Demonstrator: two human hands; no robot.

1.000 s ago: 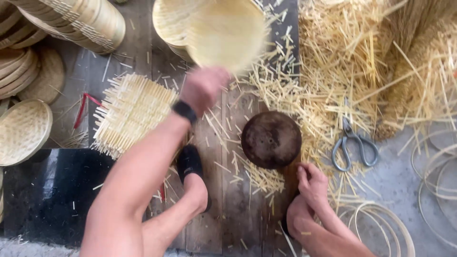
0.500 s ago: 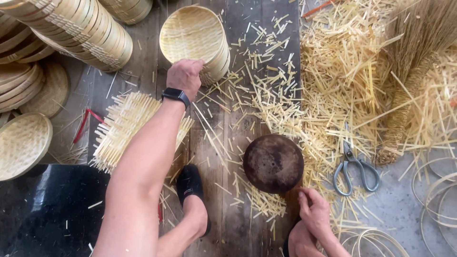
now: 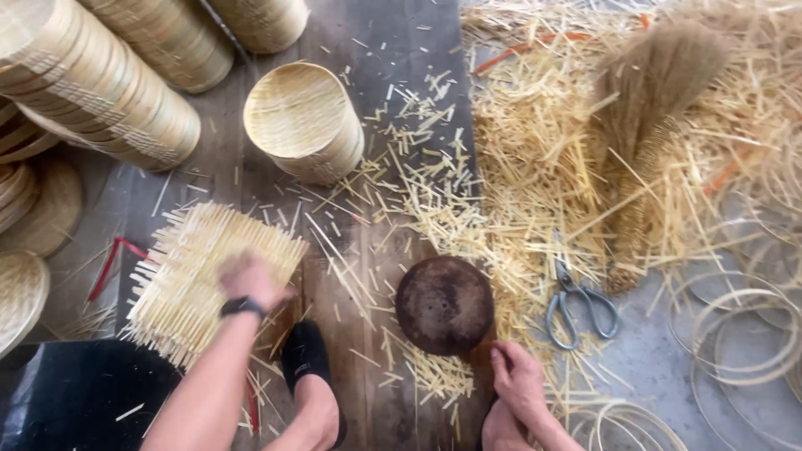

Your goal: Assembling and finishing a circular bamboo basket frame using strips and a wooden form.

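Down from the stacked baskets (image 3: 305, 121) the left hand (image 3: 249, 280) has dropped onto the square woven bamboo mat (image 3: 209, 280), fingers curled on it, though blur hides how tightly. That mat lies on the plank floor (image 3: 401, 50) near its left edge. Resting loosely open, the right hand (image 3: 518, 380) touches the floor just below the dark round block (image 3: 444, 305). Scissors (image 3: 581, 305) lie right of it among bamboo offcuts (image 3: 535, 150).

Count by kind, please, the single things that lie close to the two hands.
Square woven bamboo mat: 1
Dark round block: 1
Scissors: 1
Black shoe: 1
Total: 4
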